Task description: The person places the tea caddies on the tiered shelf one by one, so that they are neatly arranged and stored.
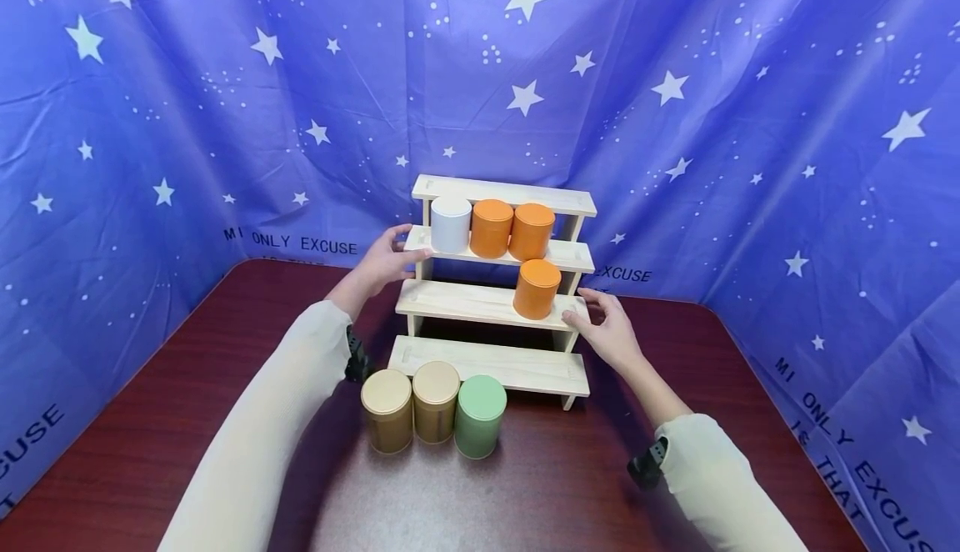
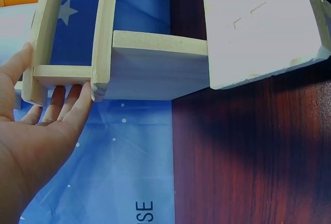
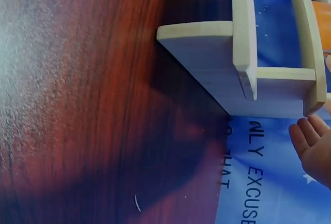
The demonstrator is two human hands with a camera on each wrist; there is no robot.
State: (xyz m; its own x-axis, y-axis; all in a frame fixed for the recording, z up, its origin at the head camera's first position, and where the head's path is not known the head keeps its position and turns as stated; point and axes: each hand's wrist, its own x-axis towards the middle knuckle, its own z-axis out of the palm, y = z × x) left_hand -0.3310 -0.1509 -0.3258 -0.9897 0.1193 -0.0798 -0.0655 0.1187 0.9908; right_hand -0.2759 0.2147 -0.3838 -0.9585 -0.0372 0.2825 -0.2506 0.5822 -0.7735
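Note:
A pale wooden stepped display shelf (image 1: 465, 302) stands between both hands. With the thumb over the end of its second board from the top and the fingers beneath, my left hand (image 1: 382, 260) grips the left side. My right hand (image 1: 611, 335) holds the right end of the board one step lower, thumb on top; the right wrist view crops this hand at the frame edge. On the second board from the top sit a white canister (image 1: 451, 227) and two orange canisters (image 1: 492, 231), side by side. Another orange canister (image 1: 537, 289) is one step down, beside my right thumb.
Two gold canisters (image 1: 387, 417) and a green canister (image 1: 481, 420) stand in a row on the dark red wooden table (image 1: 562, 485), close before the shelf's lowest board. Blue star-patterned cloth (image 1: 480, 60) hangs behind the shelf and along both sides.

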